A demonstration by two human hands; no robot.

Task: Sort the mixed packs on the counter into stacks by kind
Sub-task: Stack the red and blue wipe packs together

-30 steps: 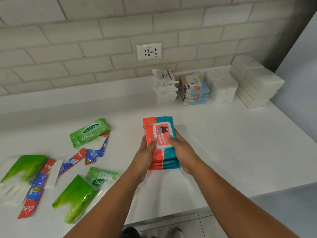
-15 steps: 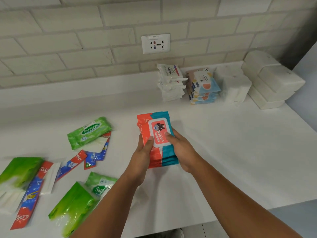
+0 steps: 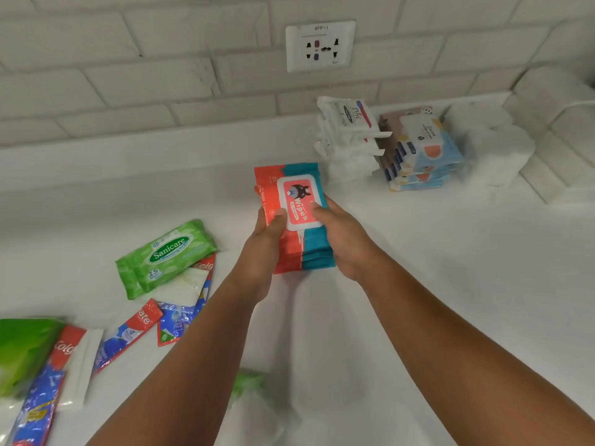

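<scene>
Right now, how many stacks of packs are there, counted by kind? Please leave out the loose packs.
Red and teal stack, gripped by the left hand and the right hand: 1
White printed stack: 1
Blue and peach stack: 1
Small plain white stack: 1
Large plain white stack: 1
Total: 5

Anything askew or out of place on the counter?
At left, the green Sanicare pack lies tilted over a white pack and Colgate sachets. The red-and-teal wipes stack between the left hand and right hand is slightly fanned.
</scene>
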